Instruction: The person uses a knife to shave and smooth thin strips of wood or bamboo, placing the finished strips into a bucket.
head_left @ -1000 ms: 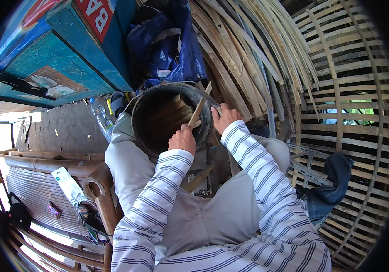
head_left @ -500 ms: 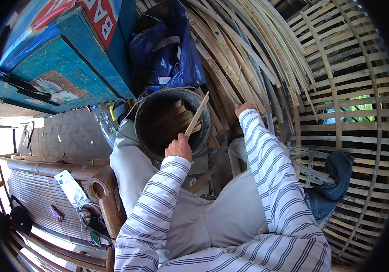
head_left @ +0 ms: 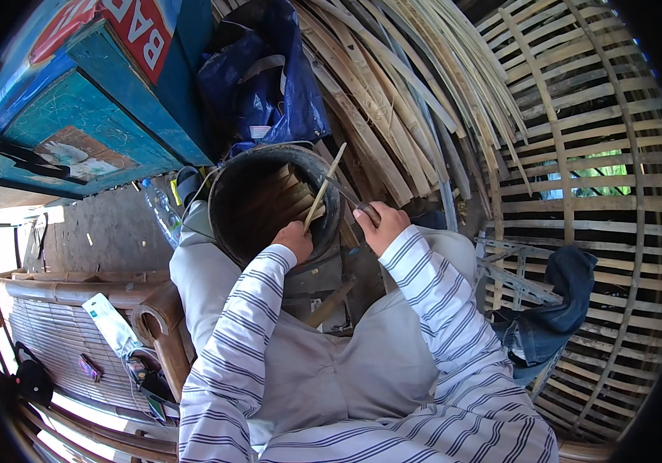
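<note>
My left hand (head_left: 295, 240) is closed round the lower end of a pale flat bamboo strip (head_left: 328, 184), which slants up and to the right over the bucket's right rim. In my right hand (head_left: 386, 225) is a knife (head_left: 368, 214); its handle sits in my fist and its thin blade points up-left to the strip. Whether the blade touches the strip, I cannot tell. Below the strip stands a dark round bucket (head_left: 226, 171) between my knees, with several split bamboo pieces (head_left: 288, 201) inside.
Long bamboo strips (head_left: 392, 108) lie in a heap beyond the bucket, beside a blue bag (head_left: 269, 92). A blue cabinet (head_left: 107, 116) and a plastic bottle (head_left: 162, 212) are at left. A bamboo bench (head_left: 76, 289) stands lower left; slatted bamboo lattice (head_left: 578, 208) lines the right.
My right hand has come left and nearer, bringing the knife up to the strip. My left hand has drawn slightly left, and the strip stands a little steeper.
</note>
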The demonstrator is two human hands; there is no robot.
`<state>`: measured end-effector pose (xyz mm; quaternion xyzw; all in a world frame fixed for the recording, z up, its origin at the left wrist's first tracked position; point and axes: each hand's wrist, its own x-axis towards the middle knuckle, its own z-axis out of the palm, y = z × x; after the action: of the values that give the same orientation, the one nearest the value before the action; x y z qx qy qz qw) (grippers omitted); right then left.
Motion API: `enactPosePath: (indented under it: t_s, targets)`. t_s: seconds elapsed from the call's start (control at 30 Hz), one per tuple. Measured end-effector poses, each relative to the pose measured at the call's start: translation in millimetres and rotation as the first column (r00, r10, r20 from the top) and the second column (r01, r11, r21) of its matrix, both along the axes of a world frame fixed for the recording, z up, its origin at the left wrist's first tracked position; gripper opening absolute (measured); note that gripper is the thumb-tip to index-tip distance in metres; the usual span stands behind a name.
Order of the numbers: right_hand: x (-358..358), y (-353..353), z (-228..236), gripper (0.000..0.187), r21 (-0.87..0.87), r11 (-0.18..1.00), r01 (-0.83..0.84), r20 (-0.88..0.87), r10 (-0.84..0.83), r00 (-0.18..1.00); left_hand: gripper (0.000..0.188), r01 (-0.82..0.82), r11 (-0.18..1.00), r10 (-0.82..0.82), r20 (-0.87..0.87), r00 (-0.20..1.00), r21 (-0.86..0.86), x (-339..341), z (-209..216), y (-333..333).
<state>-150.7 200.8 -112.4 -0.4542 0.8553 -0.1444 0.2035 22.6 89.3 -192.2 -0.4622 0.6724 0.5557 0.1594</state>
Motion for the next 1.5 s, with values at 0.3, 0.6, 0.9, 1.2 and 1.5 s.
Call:
enactPosePath:
  t_s: [0.3, 0.6, 0.9, 1.2, 1.5]
  targets:
    - [29, -15, -8, 0.049, 0.148, 0.979, -0.141, -0.08, 0.154, 0.985, 0.046, -0.109, 0.987, 0.113, 0.033, 0.993, -0.114, -20, -6, 14]
    - [-7, -28, -26, 0.049, 0.262, 0.95, 0.171, -0.242, -0.106, 0.964, 0.042, -0.077, 0.988, 0.088, 0.079, 0.993, -0.136, -19, 8, 38]
    - [-84, -24, -94, 0.056, 0.15, 0.92, 0.363, -0.2, -0.331, 0.922, 0.046, -0.083, 0.997, 0.082, 0.08, 0.993, 0.006, -10, 12, 37]
    - [9, 8, -22, 0.045, -0.072, 0.994, -0.083, 0.021, 0.085, 0.996, 0.046, -0.064, 0.991, 0.072, 0.063, 0.995, -0.116, -15, -5, 24]
    - [-10, -20, -29, 0.046, 0.252, 0.957, 0.143, -0.239, -0.081, 0.968, 0.042, -0.122, 0.991, 0.126, 0.079, 0.989, -0.05, -20, 19, 34]
